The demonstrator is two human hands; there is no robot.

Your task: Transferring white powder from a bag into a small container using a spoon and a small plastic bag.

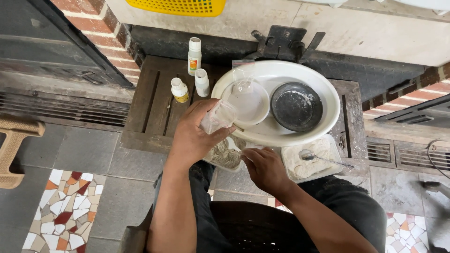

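Observation:
My left hand (194,133) grips a clear plastic cup (218,116), tilted over a small clear tray of grey-brown mash (225,157). My right hand (265,168) is closed beside that tray, pinching something small that I cannot make out. Just beyond stands a large white oval basin (281,136) holding a white bowl (248,103), a dark round bowl (296,107) and a small clear plastic bag (243,75). To the right sits a clear tray of white powder (311,164) with a metal spoon (323,159) lying in it.
Three small white bottles (192,75) stand on a dark wooden pallet (150,107) left of the basin. A brick wall and dark metal frame rise at the upper left. A tan plastic stool (14,150) is at far left. Floor drain grates run along both sides.

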